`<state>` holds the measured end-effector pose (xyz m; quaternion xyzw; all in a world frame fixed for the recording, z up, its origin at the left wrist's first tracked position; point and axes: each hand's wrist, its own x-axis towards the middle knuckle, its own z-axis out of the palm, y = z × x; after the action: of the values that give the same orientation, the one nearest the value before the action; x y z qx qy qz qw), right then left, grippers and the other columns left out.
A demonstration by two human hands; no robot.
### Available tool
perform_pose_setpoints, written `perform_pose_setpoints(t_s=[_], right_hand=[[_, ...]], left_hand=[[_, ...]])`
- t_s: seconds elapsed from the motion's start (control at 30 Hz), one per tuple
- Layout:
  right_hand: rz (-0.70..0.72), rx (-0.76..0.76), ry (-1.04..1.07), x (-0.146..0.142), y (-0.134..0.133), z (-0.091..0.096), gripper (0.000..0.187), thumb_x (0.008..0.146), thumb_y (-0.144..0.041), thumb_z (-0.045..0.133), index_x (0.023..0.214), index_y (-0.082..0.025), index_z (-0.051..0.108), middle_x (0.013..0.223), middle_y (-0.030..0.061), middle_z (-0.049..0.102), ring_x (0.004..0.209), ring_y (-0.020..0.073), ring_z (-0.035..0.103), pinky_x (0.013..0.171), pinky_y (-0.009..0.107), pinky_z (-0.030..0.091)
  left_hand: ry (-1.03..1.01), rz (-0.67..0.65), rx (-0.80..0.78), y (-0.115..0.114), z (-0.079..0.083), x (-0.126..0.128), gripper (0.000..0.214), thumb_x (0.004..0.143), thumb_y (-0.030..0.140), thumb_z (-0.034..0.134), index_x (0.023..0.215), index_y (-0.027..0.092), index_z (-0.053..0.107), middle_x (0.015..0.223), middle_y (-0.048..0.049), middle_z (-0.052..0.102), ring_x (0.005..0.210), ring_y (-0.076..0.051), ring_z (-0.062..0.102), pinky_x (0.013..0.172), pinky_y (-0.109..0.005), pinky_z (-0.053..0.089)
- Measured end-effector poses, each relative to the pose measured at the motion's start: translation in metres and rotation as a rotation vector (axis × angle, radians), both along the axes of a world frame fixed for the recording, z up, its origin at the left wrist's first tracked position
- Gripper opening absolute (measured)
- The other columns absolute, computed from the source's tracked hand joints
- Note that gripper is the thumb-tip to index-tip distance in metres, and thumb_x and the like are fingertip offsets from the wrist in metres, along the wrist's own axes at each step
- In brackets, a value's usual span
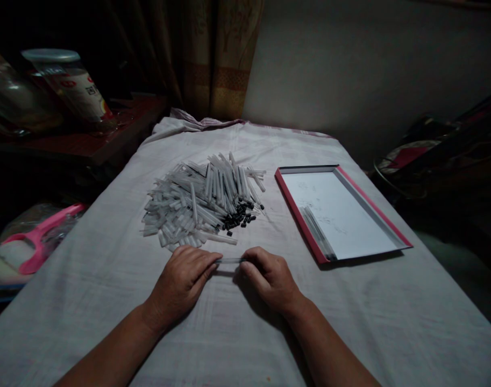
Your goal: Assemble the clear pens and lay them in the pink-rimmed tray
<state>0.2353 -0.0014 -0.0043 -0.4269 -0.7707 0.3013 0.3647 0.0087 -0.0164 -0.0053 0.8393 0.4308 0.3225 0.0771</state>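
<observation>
My left hand (183,279) and my right hand (269,277) rest low over the cloth-covered table (108,279), fingers pinched on the two ends of one clear plastic tube (230,260) held level between them. Just beyond the hands lies a heap of similar whitish tubes (197,201). A small cluster of black caps (240,216) sits at the heap's right edge. To the right is a shallow red-edged tray (305,220) with a white floor, and a few finished tubes (318,232) lie along its left wall.
A dark wooden shelf (87,145) at the left carries plastic jars (73,86). A pink object (39,242) lies in a bag beside the table's left edge. Curtains (213,59) hang behind. A dark bag (442,150) sits at the right.
</observation>
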Motion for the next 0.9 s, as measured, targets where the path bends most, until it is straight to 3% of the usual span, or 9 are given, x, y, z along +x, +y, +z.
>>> perform_pose_setpoints(t_s=[0.1,0.23,0.37,0.53,0.67,0.83,0.9], right_hand=[[0.000,-0.011,-0.008,0.0003,0.0005,-0.0006,0.016,0.092,-0.024,0.053,0.081,-0.019,0.064,0.067,0.0012,0.067,0.060,0.0126,0.061,0.059,0.022,0.047],[-0.020,-0.011,0.040,0.0013,-0.0002,0.0003,0.013,0.087,-0.023,0.059,0.099,-0.019,0.063,0.073,0.0011,0.068,0.061,0.0130,0.062,0.058,0.022,0.049],[0.004,0.033,0.029,0.0022,0.0002,0.0009,0.010,0.091,-0.020,0.053,0.089,-0.020,0.062,0.075,0.0025,0.070,0.064,0.0133,0.064,0.061,0.022,0.050],[-0.016,0.029,0.011,0.0031,0.0004,-0.0008,0.015,0.088,-0.022,0.058,0.102,-0.020,0.062,0.077,0.0024,0.071,0.064,0.0137,0.065,0.061,0.023,0.051],[-0.006,0.062,-0.008,0.0039,0.0004,-0.0015,0.010,0.091,-0.021,0.053,0.092,-0.020,0.063,0.076,0.0030,0.071,0.065,0.0138,0.065,0.061,0.023,0.051],[0.003,0.066,0.003,0.0039,0.0005,-0.0017,0.014,0.090,-0.021,0.056,0.103,-0.019,0.061,0.077,0.0025,0.071,0.064,0.0138,0.065,0.061,0.022,0.050],[0.010,0.084,-0.008,0.0038,0.0004,-0.0014,0.010,0.091,-0.020,0.053,0.097,-0.020,0.061,0.078,0.0034,0.071,0.065,0.0142,0.066,0.062,0.023,0.050]], left_hand=[[0.005,-0.007,0.002,-0.0002,0.0002,-0.0001,0.020,0.098,0.022,0.052,0.113,0.019,0.064,0.095,-0.0045,0.074,0.085,-0.018,0.065,0.078,-0.034,0.044],[0.009,-0.006,-0.003,0.0000,0.0004,0.0000,0.020,0.098,0.020,0.052,0.113,0.019,0.064,0.095,-0.0045,0.074,0.086,-0.018,0.065,0.078,-0.034,0.044],[0.018,0.005,-0.013,-0.0001,0.0001,-0.0001,0.020,0.098,0.022,0.051,0.113,0.019,0.065,0.094,-0.0045,0.074,0.085,-0.018,0.065,0.078,-0.034,0.045],[0.032,0.005,-0.016,-0.0002,-0.0007,-0.0010,0.021,0.098,0.023,0.050,0.114,0.020,0.064,0.095,-0.0061,0.074,0.086,-0.019,0.066,0.080,-0.035,0.046],[0.019,0.001,-0.003,-0.0002,-0.0008,-0.0009,0.020,0.098,0.022,0.051,0.113,0.020,0.064,0.096,-0.0055,0.074,0.087,-0.019,0.066,0.080,-0.035,0.045],[0.004,0.002,-0.004,-0.0005,0.0003,0.0000,0.019,0.098,0.021,0.052,0.113,0.020,0.064,0.095,-0.0047,0.074,0.086,-0.018,0.066,0.079,-0.034,0.045],[0.001,-0.001,0.000,-0.0005,0.0005,0.0002,0.019,0.097,0.021,0.052,0.113,0.019,0.064,0.094,-0.0046,0.074,0.086,-0.018,0.066,0.078,-0.034,0.045]])
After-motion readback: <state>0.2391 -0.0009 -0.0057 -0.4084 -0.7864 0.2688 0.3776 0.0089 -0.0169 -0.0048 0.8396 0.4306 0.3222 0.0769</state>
